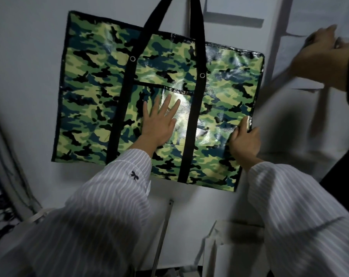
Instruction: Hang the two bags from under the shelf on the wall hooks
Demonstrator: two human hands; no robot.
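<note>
A large green camouflage bag with black straps hangs flat against the white wall, its handles running up out of the top of the view; the hook is hidden. My left hand lies flat on the bag's front pocket, fingers straight and spread. My right hand pinches the bag's right edge near its lower corner. At the far right, another person's hand holds a white bag against the wall.
A white paper bag stands on the floor below, at the lower right. A thin metal rod leans near the wall under the camouflage bag. Dark patterned material and cables sit at the left edge.
</note>
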